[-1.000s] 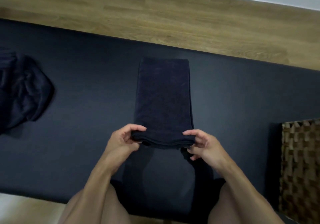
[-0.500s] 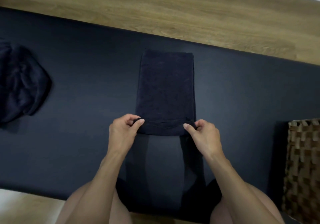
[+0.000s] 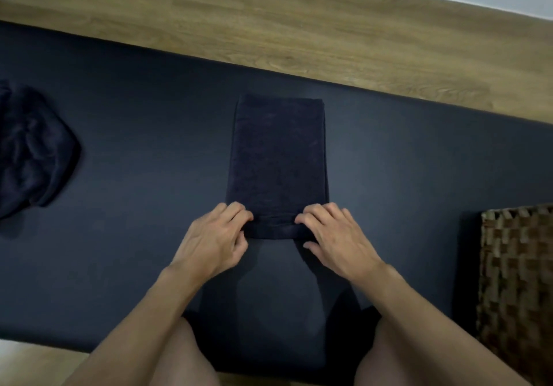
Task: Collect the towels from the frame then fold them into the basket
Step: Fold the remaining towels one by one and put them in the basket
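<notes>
Head camera, looking down: a person's left hand [image 3: 214, 239] and right hand [image 3: 338, 239] clamp the two near corners of a folded towel [image 3: 278, 161] — fingers bent together over the top of the hem, thumbs tucked against its near edge. The dark towel lies flat as a narrow strip on a black mat [image 3: 134, 206], running straight away from the hands. Well to the towel's right stands a woven basket [image 3: 517, 281]; well to its left, a crumpled heap of dark towels [image 3: 33, 149] lies unfolded. The next fold looks likely to bring the near end over the far end, and that is where it may go astray. If one hand leads, the stacked layers could shear and the edges land askew — and with only the corners held, the middle may sag or lower layers drop out on the carry rightward to the basket.
</notes>
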Motion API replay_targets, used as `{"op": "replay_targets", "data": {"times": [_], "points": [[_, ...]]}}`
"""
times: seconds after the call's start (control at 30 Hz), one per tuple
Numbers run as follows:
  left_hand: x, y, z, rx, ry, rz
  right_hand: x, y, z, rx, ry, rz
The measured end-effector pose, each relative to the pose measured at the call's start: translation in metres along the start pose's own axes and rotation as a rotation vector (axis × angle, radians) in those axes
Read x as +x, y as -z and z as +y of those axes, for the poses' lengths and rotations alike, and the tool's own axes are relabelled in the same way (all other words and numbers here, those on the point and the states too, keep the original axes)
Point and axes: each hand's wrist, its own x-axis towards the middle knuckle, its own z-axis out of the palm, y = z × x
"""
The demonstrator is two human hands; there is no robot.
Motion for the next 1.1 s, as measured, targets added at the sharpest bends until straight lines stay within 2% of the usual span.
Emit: {"op": "replay_targets", "data": {"times": [0.07, 0.13, 0.23, 0.3, 0.4, 0.5, 0.53, 0.6, 0.67, 0.77, 0.87, 0.93, 1.1], "points": [[-0.007, 0.000, -0.010, 0.029, -0.043, -0.032, 0.007, 0.000, 0.002, 0.059, -0.007, -0.036], [-0.011, 0.000, -0.015, 0.046, -0.041, -0.053, 0.018, 0.003, 0.007, 0.218, -0.059, -0.089], [-0.011, -0.002, -0.016, -0.008, 0.003, -0.006, 0.031, 0.009, 0.014, 0.382, -0.112, -0.157], [-0.004, -0.001, -0.015, -0.147, 0.125, 0.029, 0.036, 0.012, 0.018, 0.424, -0.123, -0.186], [0.013, 0.004, -0.015, -0.368, 0.386, -0.011, 0.038, 0.017, 0.023, 0.535, -0.216, -0.190], [0.032, 0.007, -0.021, -0.521, 0.612, -0.094, 0.040, 0.018, 0.022, 0.643, -0.306, -0.106], [0.038, 0.007, -0.023, -0.560, 0.642, -0.083, 0.040, 0.016, 0.019, 0.586, -0.292, -0.032], [0.048, 0.008, -0.023, -0.589, 0.671, -0.057, 0.041, 0.010, 0.015, 0.300, -0.212, 0.181], [0.051, 0.008, -0.019, -0.527, 0.641, -0.030, 0.041, 0.004, 0.011, 0.053, -0.137, 0.323], [0.045, 0.008, -0.011, -0.333, 0.487, 0.076, 0.038, -0.001, 0.008, -0.030, -0.044, 0.385], [0.035, -0.001, -0.010, -0.057, 0.265, 0.149, 0.029, -0.003, 0.005, -0.063, -0.024, 0.286], [0.029, -0.004, -0.011, 0.040, 0.156, 0.188, 0.022, -0.007, 0.006, -0.108, -0.037, 0.177], [0.019, -0.003, -0.022, 0.144, 0.049, 0.036, 0.033, 0.001, 0.016, -0.036, -0.109, 0.106]]}}
